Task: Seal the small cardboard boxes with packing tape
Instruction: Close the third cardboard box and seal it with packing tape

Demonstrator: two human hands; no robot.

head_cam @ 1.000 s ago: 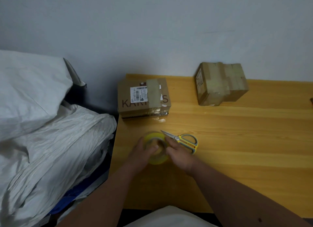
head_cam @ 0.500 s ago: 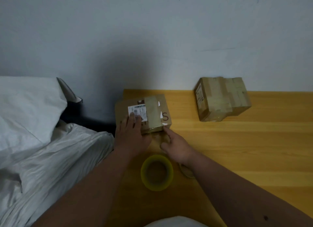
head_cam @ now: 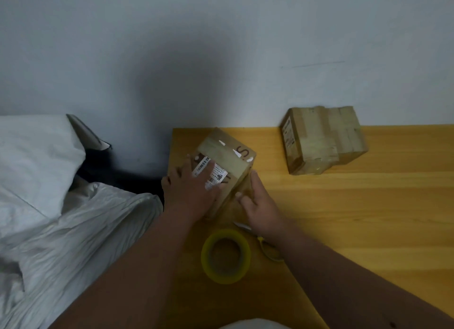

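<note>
The left hand (head_cam: 190, 189) lies flat on top of the box (head_cam: 222, 166), fingers spread and fairly straight over its white label (head_cam: 211, 172), pressing down rather than wrapping round it. The right hand (head_cam: 260, 203) is against the box's near right side, its fingers stretched along that face; the picture is blurred there, and whether the thumb pinches anything cannot be told. The box sits between the two hands at the table's (head_cam: 356, 218) far left corner, turned at an angle to the edge, with a band of tape across its top and a letter S printed near its far end.

Just nearer than the hands, the tape roll (head_cam: 226, 256) lies flat on the table, yellowish, its hole facing up, touching neither hand. Beside it to the right, scissors (head_cam: 266, 248) with yellow handles lie partly hidden under the right wrist, the blade tip showing near the roll.

Well apart, at the far right by the wall (head_cam: 221, 46), stands a second box (head_cam: 321, 139), wrapped in tape. Left of the table lies rumpled white bedding (head_cam: 61, 218).
</note>
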